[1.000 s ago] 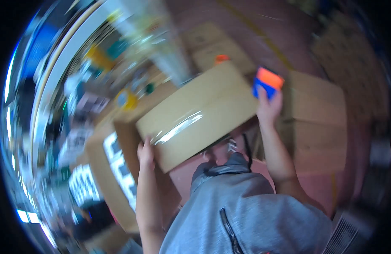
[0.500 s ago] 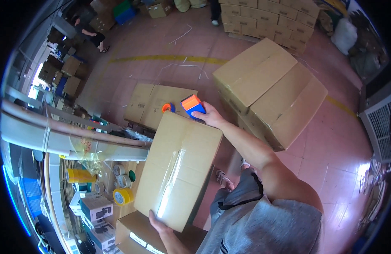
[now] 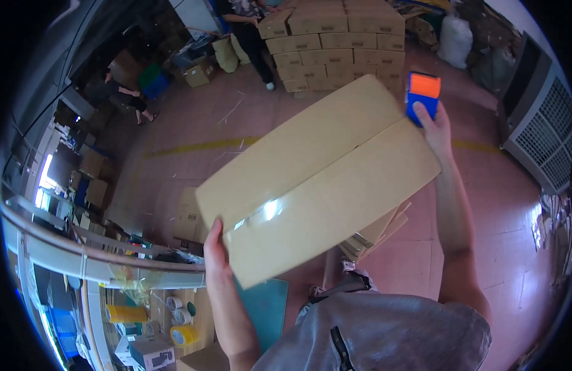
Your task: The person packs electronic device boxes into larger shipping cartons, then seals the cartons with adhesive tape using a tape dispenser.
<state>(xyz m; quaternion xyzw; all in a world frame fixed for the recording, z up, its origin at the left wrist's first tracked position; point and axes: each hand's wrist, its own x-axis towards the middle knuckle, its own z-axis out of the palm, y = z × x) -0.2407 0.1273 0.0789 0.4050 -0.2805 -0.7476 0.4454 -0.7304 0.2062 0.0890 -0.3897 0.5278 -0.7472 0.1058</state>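
A closed brown cardboard box [image 3: 323, 179] is held up in front of me, tilted, its long side running from lower left to upper right. Clear tape shines along the seam near its left end. My left hand [image 3: 216, 250] grips that left end, thumb on the top face. At the far right end, my right hand [image 3: 435, 127] is wrapped round a blue and orange tape dispenser [image 3: 424, 93] and rests against the box edge. Its fingers under the dispenser are partly hidden.
A stack of cartons [image 3: 335, 43] stands at the back, a person [image 3: 252, 37] beside it. Yellow tape rolls [image 3: 185, 336] and a small white box [image 3: 153, 353] sit at lower left, near a metal rail [image 3: 112, 263]. A grey louvred unit [image 3: 546, 123] stands at right.
The box has been raised and turned clockwise, moving rightward off the open carton below. My right hand has gone right with the dispenser. The view has shifted, showing more of the back.
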